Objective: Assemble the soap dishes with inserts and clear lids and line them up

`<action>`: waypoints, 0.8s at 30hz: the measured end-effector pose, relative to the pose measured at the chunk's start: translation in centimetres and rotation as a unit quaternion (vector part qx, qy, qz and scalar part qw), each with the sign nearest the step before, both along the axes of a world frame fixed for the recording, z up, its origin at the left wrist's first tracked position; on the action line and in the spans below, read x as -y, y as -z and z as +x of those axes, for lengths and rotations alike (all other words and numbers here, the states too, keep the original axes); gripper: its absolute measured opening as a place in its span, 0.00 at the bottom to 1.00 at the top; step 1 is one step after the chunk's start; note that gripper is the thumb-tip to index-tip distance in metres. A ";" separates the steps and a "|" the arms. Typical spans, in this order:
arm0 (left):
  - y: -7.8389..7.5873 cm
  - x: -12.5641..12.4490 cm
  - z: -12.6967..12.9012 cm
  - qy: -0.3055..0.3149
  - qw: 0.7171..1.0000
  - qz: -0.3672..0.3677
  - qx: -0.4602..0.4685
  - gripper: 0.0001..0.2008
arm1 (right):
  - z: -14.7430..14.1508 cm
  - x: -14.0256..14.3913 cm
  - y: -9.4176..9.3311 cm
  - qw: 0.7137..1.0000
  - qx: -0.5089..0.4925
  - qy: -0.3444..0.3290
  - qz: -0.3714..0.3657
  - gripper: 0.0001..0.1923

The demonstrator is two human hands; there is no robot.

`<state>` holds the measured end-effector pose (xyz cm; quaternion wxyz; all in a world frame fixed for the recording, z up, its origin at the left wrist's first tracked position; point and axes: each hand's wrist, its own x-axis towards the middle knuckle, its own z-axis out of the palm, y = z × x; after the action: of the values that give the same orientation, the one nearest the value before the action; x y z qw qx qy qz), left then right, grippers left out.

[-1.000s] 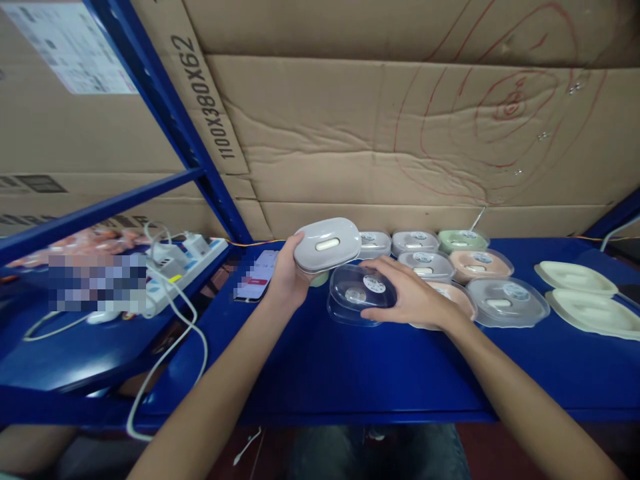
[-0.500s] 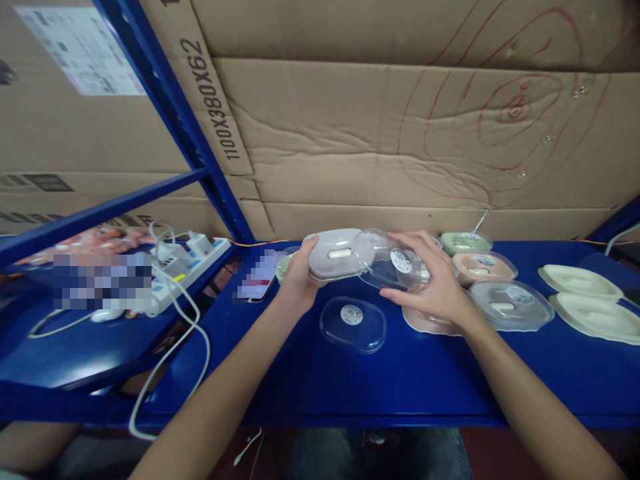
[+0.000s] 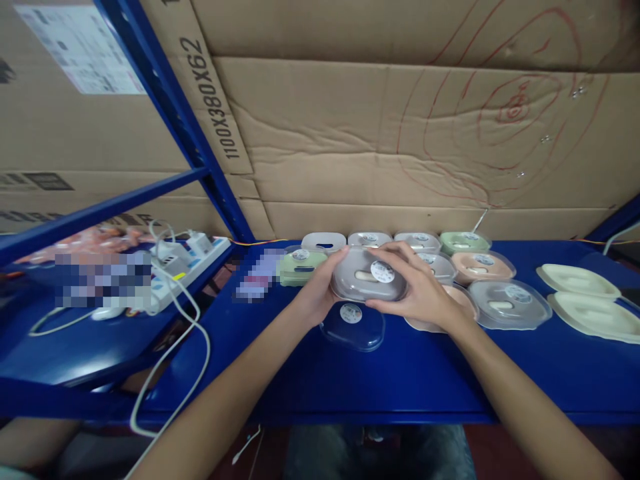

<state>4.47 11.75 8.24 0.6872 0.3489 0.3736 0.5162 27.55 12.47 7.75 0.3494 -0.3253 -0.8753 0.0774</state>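
Raised over the table, a grey oval container (image 3: 346,285) has a clear plastic lid (image 3: 353,259) with a round sticker lying over its top. My left hand (image 3: 321,288) grips the container by its left side. Around the right side of the lid curl the fingers of my right hand (image 3: 417,283), thumb at the front edge. Whether the lid is fully seated I cannot tell. Just below, another clear lid (image 3: 354,338) with a sticker lies on the blue table. A green container (image 3: 295,270) stands behind my left hand.
Several lidded containers in grey, green and peach (image 3: 485,267) stand at the back and right. Two cream trays (image 3: 595,317) lie far right. A phone (image 3: 257,277), a power strip (image 3: 213,257) and a white cable (image 3: 205,333) are at left; a cardboard wall (image 3: 325,147) rises behind.
The clear lid, beside the grey container before, now covers it. Both hands have drawn closer together, and the container has moved right and slightly down. Containers at the back have come into view.
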 end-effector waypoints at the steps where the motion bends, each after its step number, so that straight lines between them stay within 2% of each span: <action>1: 0.1 0.0 0.0 0.001 1.000 0.009 -0.008 0.18 | 0.1 0.0 0.0 1.000 0.003 -0.002 0.000 0.44; 8: 0.3 0.3 -0.1 0.005 0.999 0.029 -0.044 0.17 | 0.2 0.2 0.0 1.000 0.030 0.001 -0.008 0.43; 19: 0.7 -0.1 -0.1 -0.033 0.998 0.049 -0.018 0.15 | -0.1 0.3 -0.4 0.999 0.018 -0.003 -0.030 0.46; 24: 0.2 0.0 -0.1 -0.017 0.998 0.051 -0.029 0.19 | -0.4 0.0 -0.4 1.000 -0.004 0.003 -0.011 0.46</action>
<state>4.34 11.77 8.05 0.6483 0.3919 0.3730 0.5357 27.20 12.44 8.19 0.3491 -0.3312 -0.8723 0.0871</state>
